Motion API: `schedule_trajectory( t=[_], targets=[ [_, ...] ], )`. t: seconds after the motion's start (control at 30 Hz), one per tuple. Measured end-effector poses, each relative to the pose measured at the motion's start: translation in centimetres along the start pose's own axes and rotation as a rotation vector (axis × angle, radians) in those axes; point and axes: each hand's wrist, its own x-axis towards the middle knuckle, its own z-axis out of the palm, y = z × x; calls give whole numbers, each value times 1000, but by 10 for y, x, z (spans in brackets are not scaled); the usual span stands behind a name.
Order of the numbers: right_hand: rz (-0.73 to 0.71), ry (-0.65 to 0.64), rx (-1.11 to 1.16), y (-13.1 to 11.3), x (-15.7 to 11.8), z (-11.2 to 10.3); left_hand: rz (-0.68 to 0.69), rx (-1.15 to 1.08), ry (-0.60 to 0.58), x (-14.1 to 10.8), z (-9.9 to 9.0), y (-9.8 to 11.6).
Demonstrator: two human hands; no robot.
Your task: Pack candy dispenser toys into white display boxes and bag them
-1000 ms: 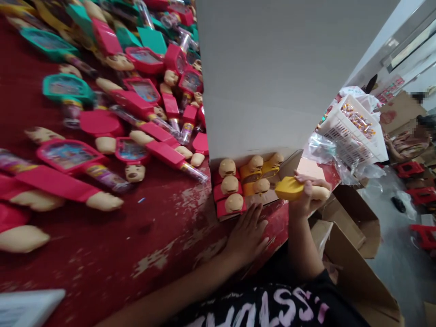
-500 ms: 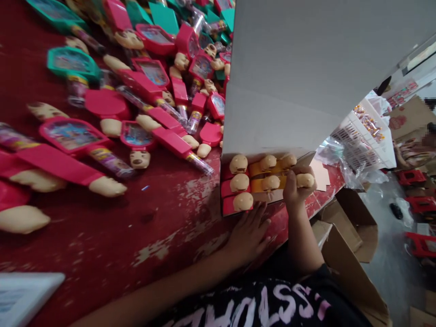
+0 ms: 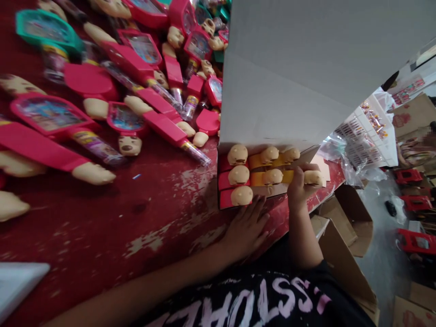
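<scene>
Your right hand [image 3: 299, 190] clamped on yellow figure toy [image 3: 288, 177], at right end of open white display box [image 3: 289, 81]. Box holds six more toys: three red, three yellow-orange. Left hand [image 3: 245, 231] flat on red tabletop [image 3: 102, 218], just beside box near edge. Hands apart. Many loose red toys [image 3: 160, 127] far left, uncounted. Shirt lettering [image 3: 262, 299] upside down, unclear.

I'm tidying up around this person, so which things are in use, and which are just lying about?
In use:
- right hand gripping a yellow tan-headed toy
- left hand, flat on the worn red table
- white cardboard display box of red and yellow toys

Lying about:
- pink and teal toys with clear tubes
- white plastic crate of sweets
- brown cardboard carton
</scene>
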Motion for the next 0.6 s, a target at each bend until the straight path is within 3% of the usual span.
schedule_trajectory(
  t=[0.2, 0.43, 0.6],
  targets=[
    [-62, -80, 46, -8, -4, 1, -1, -14, -15, -1, 0, 0],
    [-106, 30, 195, 15, -36, -21, -5, -38, -36, 2, -6, 1],
    [-200, 38, 231, 12, -63, -31, -18, -37, -37, 0, -4, 2]
  ],
)
